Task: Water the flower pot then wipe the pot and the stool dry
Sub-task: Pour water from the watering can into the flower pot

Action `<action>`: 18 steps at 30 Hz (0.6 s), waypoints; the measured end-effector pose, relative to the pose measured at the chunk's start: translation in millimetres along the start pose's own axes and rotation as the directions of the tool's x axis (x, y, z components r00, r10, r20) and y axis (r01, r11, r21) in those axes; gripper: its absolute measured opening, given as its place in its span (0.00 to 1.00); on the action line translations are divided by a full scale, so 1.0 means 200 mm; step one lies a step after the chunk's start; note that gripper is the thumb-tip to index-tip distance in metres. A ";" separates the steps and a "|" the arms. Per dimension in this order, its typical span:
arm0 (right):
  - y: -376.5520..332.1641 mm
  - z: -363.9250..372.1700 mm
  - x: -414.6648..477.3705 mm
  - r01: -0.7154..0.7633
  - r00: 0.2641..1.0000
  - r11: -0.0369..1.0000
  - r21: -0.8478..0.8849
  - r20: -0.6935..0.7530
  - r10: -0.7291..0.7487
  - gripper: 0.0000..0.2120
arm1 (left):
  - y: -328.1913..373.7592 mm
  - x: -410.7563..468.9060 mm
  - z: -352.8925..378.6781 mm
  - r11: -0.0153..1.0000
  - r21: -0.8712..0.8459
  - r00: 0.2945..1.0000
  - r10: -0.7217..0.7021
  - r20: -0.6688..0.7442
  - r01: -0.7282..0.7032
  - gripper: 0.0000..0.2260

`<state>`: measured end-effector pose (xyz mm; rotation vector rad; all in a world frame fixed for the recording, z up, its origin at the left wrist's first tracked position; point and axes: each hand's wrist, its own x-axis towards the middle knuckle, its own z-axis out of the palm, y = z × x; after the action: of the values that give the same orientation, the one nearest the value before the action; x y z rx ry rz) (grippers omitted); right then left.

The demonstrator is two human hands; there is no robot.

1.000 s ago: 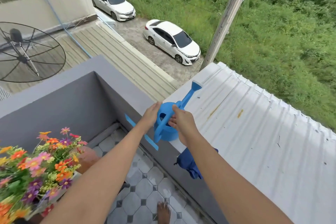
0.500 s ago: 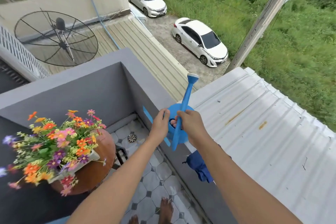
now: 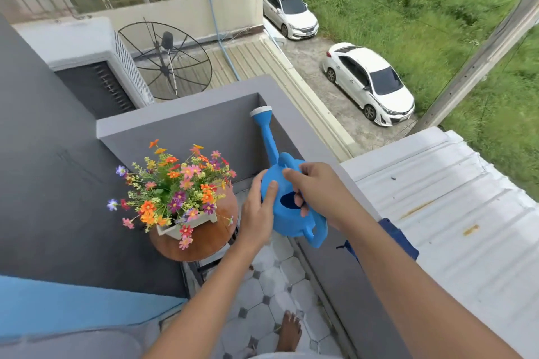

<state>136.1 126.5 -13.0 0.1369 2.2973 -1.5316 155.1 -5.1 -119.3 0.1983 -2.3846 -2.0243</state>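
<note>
Two hands hold one blue watering can (image 3: 291, 207) above a tiled balcony floor (image 3: 262, 294), w/ the grey parapet wall (image 3: 329, 268) running along the person's right and a corrugated roof (image 3: 437, 213) beyond it. Round wooden stool (image 3: 198, 245) stands to the left of the can, near the dark wall, carrying the white flower pot (image 3: 178, 229) packed w/ orange, pink and purple blooms; pot sits toward the stool's left-front part, bare wood showing on the right. Can's long axis runs away from the person: spout and white rose (image 3: 261, 111) point up toward the far corner, handle toward the body, so the rose lies beyond and right of the flowers, not over them. Left hand (image 3: 256, 213), the one nearer the pot, lies flat w/ fingers spread against the can's left flank. Right hand (image 3: 318, 189) is curled over the top, fingers wrapped round the grip by the fill hole. Judging by this, watering hasn't begun; the spout needs swinging left and tipping down over the blooms. A dark blue cloth (image 3: 399, 239) drapes on the parapet, behind the right forearm, prob. for wiping.
</note>
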 end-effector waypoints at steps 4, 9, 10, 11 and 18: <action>-0.11 0.17 -0.09 0.091 0.995 0.975 -0.205 0.057 -0.081 0.16 | -0.01 -0.11 -0.19 0.999 -0.012 0.995 -0.036 -0.090 0.035 0.24; -0.22 0.44 -0.17 0.150 0.988 0.888 -0.434 0.100 -0.118 0.18 | 0.00 -0.31 -0.44 0.998 0.009 0.981 -0.052 -0.187 0.055 0.19; -0.24 0.49 -0.18 0.156 0.987 0.868 -0.471 0.110 -0.118 0.18 | 0.01 -0.34 -0.48 0.997 0.022 0.978 -0.070 -0.197 0.076 0.17; -0.25 0.54 -0.18 0.162 0.986 0.846 -0.507 0.117 -0.118 0.18 | 0.00 -0.36 -0.52 0.994 0.031 0.973 -0.096 -0.208 0.104 0.14; -0.34 0.77 -0.22 0.210 0.976 0.677 -0.706 0.197 -0.097 0.21 | -0.06 -0.51 -0.68 0.975 0.057 0.957 -0.196 -0.214 0.212 0.23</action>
<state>197.1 -34.1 10.4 -0.3825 2.6508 -0.5443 268.4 -129.9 -101.0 0.6493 -2.4009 -1.8745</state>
